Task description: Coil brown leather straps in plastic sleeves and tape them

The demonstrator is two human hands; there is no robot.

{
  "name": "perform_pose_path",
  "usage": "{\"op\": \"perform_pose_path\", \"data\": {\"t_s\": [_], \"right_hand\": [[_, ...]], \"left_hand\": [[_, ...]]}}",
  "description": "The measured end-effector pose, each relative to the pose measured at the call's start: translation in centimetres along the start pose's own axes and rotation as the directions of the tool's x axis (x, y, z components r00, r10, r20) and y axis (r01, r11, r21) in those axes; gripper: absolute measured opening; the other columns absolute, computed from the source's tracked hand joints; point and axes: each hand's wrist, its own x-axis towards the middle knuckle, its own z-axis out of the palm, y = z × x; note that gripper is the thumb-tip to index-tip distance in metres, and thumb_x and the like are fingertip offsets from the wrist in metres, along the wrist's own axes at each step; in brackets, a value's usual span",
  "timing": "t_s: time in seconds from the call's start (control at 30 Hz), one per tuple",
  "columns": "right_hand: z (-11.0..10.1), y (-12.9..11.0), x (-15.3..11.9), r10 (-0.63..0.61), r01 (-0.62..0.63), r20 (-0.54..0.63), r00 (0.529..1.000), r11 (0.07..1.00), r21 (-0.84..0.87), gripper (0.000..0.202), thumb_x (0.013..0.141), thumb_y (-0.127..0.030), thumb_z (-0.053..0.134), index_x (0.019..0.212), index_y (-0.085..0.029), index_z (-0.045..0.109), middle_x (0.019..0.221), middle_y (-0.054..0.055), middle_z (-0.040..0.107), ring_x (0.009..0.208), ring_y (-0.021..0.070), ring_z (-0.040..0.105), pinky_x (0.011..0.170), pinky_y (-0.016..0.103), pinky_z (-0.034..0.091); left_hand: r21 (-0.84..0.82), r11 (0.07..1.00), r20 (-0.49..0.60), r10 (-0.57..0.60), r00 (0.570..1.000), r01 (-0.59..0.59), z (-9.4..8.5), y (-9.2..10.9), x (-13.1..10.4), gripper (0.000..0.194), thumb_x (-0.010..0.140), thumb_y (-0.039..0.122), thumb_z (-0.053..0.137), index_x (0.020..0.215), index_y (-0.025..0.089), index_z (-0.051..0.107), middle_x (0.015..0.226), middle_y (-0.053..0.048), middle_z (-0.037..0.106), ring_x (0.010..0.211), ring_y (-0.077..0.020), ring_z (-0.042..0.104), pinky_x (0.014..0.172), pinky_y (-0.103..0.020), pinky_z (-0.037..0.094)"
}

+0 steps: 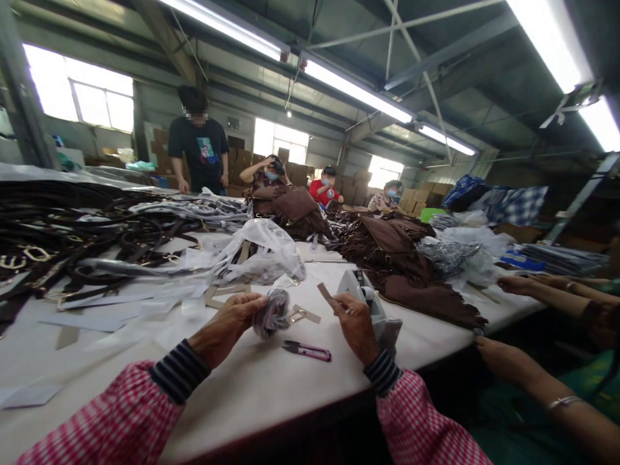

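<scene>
Left hand (230, 326) grips plastic-wrapped coil (271, 314); right hand (356, 323) pinches flat strip (328, 297).

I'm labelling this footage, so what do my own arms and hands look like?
Both sleeves are pink-red and white check, ending in dark cuffs with lighter stripes. Your left hand and right hand are bare, with no gloves.
</scene>
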Motion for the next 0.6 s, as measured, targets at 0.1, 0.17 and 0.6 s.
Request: {"op": "perform_pose_path", "data": {"t_s": [0.1, 0.17, 0.6], "right_hand": [[-0.4, -2.6, -1.0, 0.017, -0.022, 0.026, 1.0, 0.982, 0.187, 0.037, 0.107, -0.038, 0.042, 0.088, -0.017, 0.066, 0.075, 0.003, 0.07, 0.06, 0.0153, 0.064, 0.058, 0.027, 0.052], [0.2, -4.2, -1.6, 0.019, -0.08, 0.154, 0.988, 0.913, 0.401, 0.035, 0.102, -0.044, 0.052, 0.083, -0.018, 0.066, 0.067, 0.001, 0.069, 0.047, 0.0113, 0.057, 0.046, 0.023, 0.045], [2.9, -6.7, -1.6, -0.068, -0.246, 0.344, 0.936, 0.571, 0.783, 0.031, 0.089, -0.043, 0.069, 0.081, -0.013, 0.069, 0.059, -0.002, 0.062, 0.043, 0.0063, 0.048, 0.042, 0.018, 0.037]], "left_hand": [[-0.029, 0.999, 0.02, -0.021, 1.0, 0.021, 0.1, 0.5, -0.1, 0.036, 0.079, 0.045, 0.085, 0.092, 0.012, 0.08, 0.088, -0.01, 0.077, 0.079, -0.0204, 0.065, 0.07, -0.028, 0.047], [-0.018, 1.0, 0.039, -0.025, 0.999, 0.026, 0.1, 1.0, -0.3, 0.037, 0.08, 0.045, 0.084, 0.096, 0.012, 0.08, 0.088, -0.009, 0.076, 0.078, -0.0203, 0.063, 0.07, -0.028, 0.047], [0.069, 0.998, 0.133, -0.003, 0.991, -0.006, 0.6, 2.6, -2.1, 0.041, 0.078, 0.051, 0.085, 0.083, 0.013, 0.07, 0.08, -0.005, 0.068, 0.074, -0.0172, 0.054, 0.068, -0.029, 0.042]]}}
